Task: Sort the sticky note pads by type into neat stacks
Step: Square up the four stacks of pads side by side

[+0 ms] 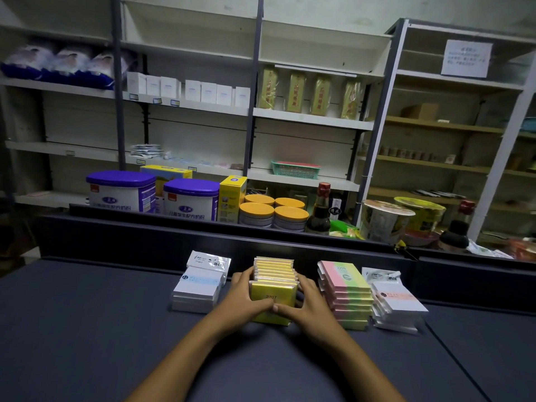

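Observation:
A stack of yellow sticky note pads stands in the middle of the dark table, its top pads fanned back. My left hand wraps its left side and my right hand wraps its right side, with both thumbs meeting on the front of the top pad. Left of it lies a stack of white pads with blue print. To the right stands a pink-and-green stack. Beyond that, a stack of white pads with orange print sits slightly skewed.
A raised dark ledge runs behind the stacks. Behind it stand purple-lidded tins, orange-lidded jars, a sauce bottle and instant noodle cups. Store shelves fill the background.

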